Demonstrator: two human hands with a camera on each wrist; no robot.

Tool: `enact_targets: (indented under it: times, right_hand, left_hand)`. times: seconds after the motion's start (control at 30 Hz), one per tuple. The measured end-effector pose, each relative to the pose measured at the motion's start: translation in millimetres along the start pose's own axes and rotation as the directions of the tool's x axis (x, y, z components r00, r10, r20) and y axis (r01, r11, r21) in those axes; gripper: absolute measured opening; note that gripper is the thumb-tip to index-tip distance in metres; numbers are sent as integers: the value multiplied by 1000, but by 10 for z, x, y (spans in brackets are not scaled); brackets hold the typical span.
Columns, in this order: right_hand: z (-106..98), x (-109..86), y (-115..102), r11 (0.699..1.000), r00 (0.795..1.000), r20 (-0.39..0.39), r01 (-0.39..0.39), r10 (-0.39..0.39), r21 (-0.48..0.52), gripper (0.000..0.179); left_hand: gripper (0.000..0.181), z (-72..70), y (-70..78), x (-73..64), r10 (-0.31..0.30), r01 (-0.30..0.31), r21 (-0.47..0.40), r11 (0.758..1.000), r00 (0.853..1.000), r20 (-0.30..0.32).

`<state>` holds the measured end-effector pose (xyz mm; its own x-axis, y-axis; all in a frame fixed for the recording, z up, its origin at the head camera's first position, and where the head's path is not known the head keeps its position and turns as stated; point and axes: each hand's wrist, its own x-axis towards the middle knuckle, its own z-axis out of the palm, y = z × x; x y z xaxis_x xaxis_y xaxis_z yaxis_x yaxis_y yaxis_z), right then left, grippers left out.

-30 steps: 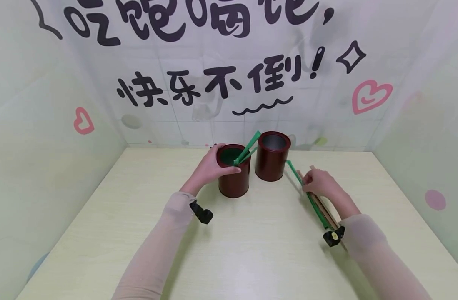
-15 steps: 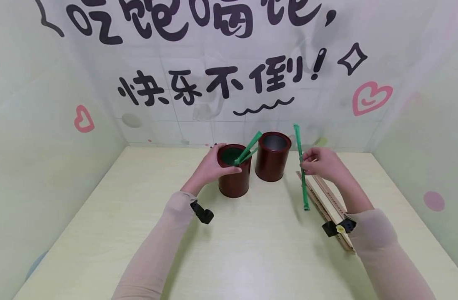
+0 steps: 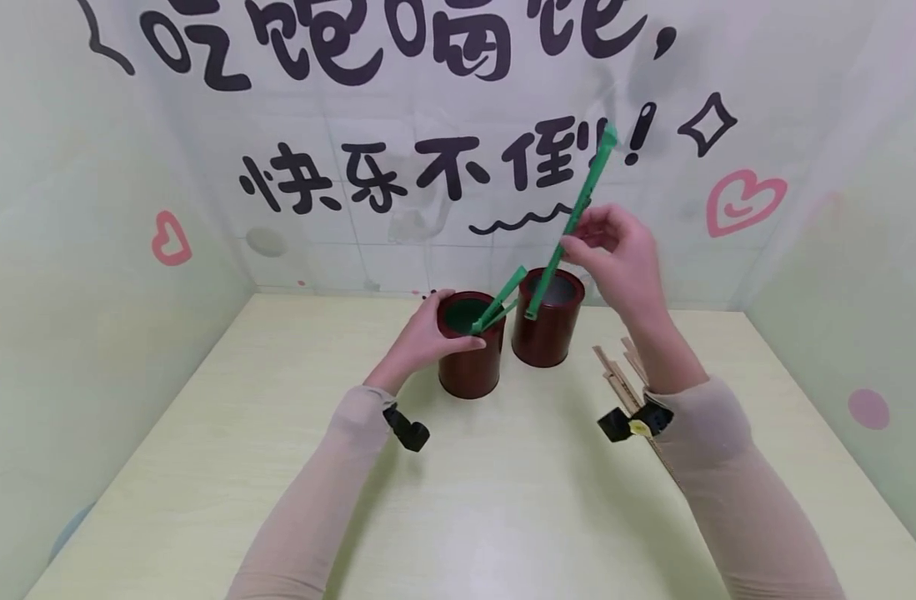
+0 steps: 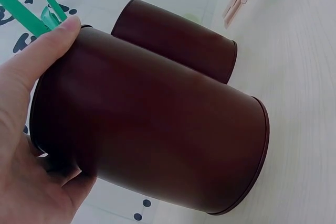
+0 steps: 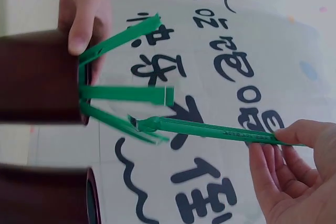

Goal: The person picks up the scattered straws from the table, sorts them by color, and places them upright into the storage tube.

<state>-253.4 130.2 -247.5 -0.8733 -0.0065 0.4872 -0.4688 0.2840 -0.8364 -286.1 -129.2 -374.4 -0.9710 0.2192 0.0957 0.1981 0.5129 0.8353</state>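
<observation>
My right hand (image 3: 618,258) pinches a green stick (image 3: 580,205) mid-length (both ends jutting out); my left hand (image 3: 425,340) grips a can (image 3: 470,373).

Count two dark red canisters (image 3: 468,371) (image 3: 545,340), two hands (image 3: 420,336) (image 3: 624,262) and two wrist cameras (image 3: 411,432) (image 3: 615,424). Log at least four green sticks (image 5: 126,95) (image 5: 210,129), at least three brown sticks (image 3: 618,387).

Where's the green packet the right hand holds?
Head view, right of centre: the green packet slants in the right hand, its lower end overlapping the unheld can in the image.
</observation>
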Motion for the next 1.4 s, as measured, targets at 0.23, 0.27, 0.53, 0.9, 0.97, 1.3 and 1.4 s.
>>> enact_targets:
  times: [0.23,0.27,0.53,0.9,0.97,1.3,1.4]
  right_hand:
    - [327,112,-115,992,996,-40,83,-79,98,19]
    - [370,127,-110,991,996,-39,87,-84,100,19]
    - [620,162,24,995,997,13,70,-71,73,23]
    - [794,174,176,999,996,83,38,-38,-2,24]
    - [811,175,195,999,992,122,19,-14,-43,27]
    - [719,161,220,997,986,168,-11,24,-78,32]
    - [681,169,212,997,986,164,-6,19,-77,31]
  left_hand:
    - [98,23,-9,5,25,-25,-3,1000,1000,-8]
    - [97,22,-10,6,27,-27,-4,1000,1000,-10]
    - [96,30,-4,-20,20,-20,-6,1000,1000,-8]
    - [101,77,-21,-34,-17,17,-8,1000,999,-31]
    - [100,84,-28,-29,-15,15,-14,1000,999,-36]
    - [100,64,-22,-32,-20,19,-27,999,999,-37]
    - [100,49,-22,-31,-24,23,-30,999,999,-36]
